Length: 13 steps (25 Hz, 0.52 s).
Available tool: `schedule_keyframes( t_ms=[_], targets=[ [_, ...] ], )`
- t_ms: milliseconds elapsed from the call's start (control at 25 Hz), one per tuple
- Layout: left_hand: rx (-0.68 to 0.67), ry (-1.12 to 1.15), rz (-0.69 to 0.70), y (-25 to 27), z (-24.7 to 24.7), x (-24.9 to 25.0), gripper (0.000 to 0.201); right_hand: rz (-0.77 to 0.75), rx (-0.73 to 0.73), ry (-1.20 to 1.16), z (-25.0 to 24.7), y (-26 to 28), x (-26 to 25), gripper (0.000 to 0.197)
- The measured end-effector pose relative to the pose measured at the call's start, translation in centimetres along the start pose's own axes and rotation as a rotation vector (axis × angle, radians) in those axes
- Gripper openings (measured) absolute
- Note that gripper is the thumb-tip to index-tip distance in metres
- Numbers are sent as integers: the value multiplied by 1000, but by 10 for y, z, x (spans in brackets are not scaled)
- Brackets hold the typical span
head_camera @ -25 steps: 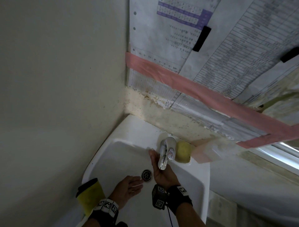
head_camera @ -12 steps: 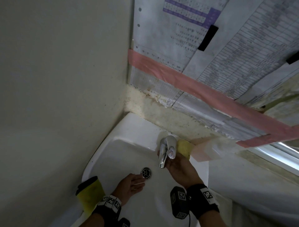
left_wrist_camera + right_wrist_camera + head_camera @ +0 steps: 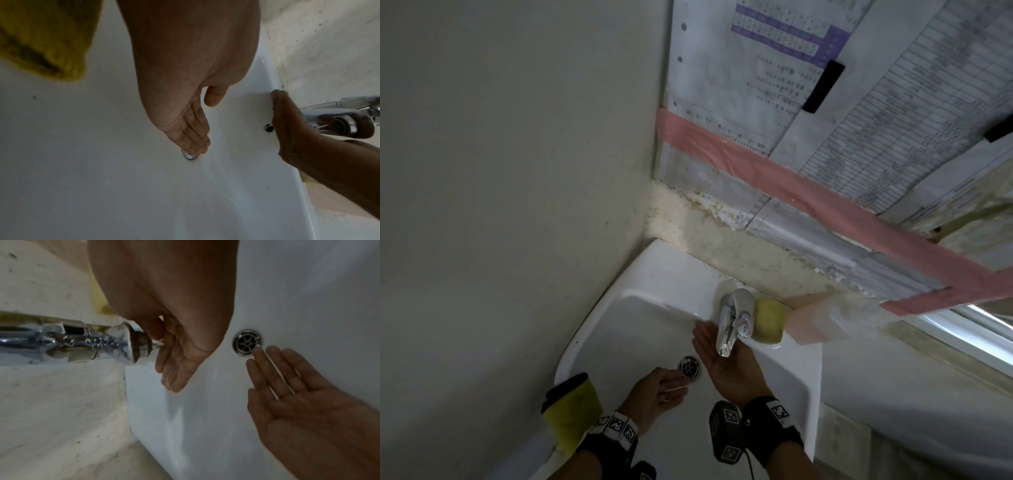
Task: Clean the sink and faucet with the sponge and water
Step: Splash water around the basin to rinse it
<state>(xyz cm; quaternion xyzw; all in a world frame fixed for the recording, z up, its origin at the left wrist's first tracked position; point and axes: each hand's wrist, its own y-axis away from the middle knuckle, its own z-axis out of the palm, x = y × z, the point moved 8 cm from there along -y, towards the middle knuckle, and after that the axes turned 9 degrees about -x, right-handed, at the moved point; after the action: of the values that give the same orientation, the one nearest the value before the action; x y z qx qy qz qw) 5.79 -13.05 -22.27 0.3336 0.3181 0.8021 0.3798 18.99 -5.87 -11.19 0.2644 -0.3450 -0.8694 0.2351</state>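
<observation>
A white sink (image 3: 640, 318) holds a chrome faucet (image 3: 731, 320) at its back rim and a round chrome drain (image 3: 689, 366). My right hand (image 3: 717, 359) is open, palm up, directly under the faucet spout (image 3: 131, 345), and holds nothing. My left hand (image 3: 664, 389) lies open and flat in the basin, its fingertips (image 3: 257, 353) beside the drain (image 3: 246, 342). A yellow sponge (image 3: 768, 320) sits on the sink rim just right of the faucet. A second yellow sponge with a dark edge (image 3: 570, 411) rests on the near left rim, by my left wrist.
A translucent pink soap dish (image 3: 815, 322) stands on the rim right of the sponge. Walls close in on the left and behind, with papers and pink tape (image 3: 791, 185) above. A small overflow hole (image 3: 269, 128) shows in the basin's back wall.
My right hand went right to the sponge by the faucet, then came back under the spout, palm up. My left hand stayed in the basin near the drain.
</observation>
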Motion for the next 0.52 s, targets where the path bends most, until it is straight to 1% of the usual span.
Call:
schedule_keyframes(
  t_ms=[120,280,400,520],
  targets=[
    [13,7,6,3,-2,1,42,-41,-28,-185,12,-4,8,47],
    [22,20,18,5,-5,1,42,-107,-65,-344,20,-4,6,48],
    [25,22,14,3,-5,1,42,-100,-52,-394,18,-5,3,48],
    [22,15,7,2,-2,1,43,-86,-11,-358,18,-2,5,49]
  ],
)
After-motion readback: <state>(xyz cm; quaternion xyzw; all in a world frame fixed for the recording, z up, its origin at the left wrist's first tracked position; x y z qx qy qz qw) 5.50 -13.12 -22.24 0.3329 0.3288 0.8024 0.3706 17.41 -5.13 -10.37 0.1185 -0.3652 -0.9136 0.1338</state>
